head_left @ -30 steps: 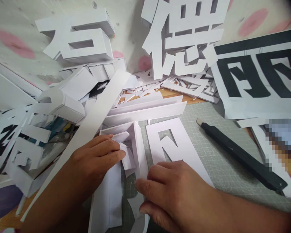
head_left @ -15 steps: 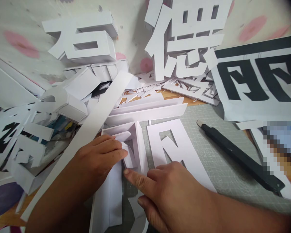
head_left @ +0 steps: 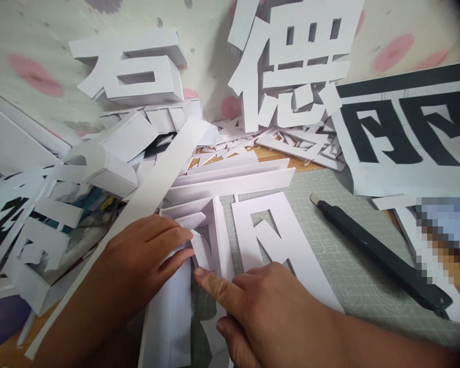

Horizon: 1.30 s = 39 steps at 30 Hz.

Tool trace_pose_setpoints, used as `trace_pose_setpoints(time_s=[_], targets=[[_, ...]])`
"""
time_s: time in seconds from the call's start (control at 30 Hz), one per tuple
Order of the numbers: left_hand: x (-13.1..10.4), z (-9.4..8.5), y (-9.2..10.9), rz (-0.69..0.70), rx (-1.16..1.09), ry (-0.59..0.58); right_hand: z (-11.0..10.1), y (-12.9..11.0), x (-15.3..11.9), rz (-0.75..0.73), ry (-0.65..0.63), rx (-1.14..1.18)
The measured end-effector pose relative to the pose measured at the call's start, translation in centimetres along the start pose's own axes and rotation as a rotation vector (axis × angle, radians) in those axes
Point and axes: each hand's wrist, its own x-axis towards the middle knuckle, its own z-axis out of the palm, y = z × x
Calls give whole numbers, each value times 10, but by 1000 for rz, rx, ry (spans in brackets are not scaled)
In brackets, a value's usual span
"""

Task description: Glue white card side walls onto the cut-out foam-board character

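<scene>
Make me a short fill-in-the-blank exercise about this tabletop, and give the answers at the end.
The right hand points its ____ finger toward the left hand.
The cutter lies to the ____ of the flat cutout on the mat.
On the printed sheet, the characters are ____.
The tall character at the back has a top row of ____ holes.
Missing words: index; right; black; three.

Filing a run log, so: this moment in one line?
left hand: fingertips at small white piece | right hand: index finger extended beside it | cutter: right of flat cutout
</scene>
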Motion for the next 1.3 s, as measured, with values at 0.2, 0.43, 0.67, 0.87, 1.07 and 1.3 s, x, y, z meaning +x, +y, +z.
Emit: trace_pose_setpoints(time_s=[0.2, 0.43, 0.67, 0.87, 1.07, 1.3], targets=[[-10, 11, -10, -222, 98, 0, 1, 1, 0, 6, -4, 11], [-8, 11, -10, -218, 26, -16, 1, 0, 0, 59, -30, 28], [-7, 10, -11, -270, -18, -33, -1, 0, -1, 64, -28, 58], [-4, 11, -10, -281, -30, -23, -3, -4, 0, 155, -46, 12], [-3, 13, -12, -283, -32, -25, 0, -4, 0, 184, -22, 3], [-6, 13, -12, -312, -33, -24, 5, -3, -4, 124, 78, -21]])
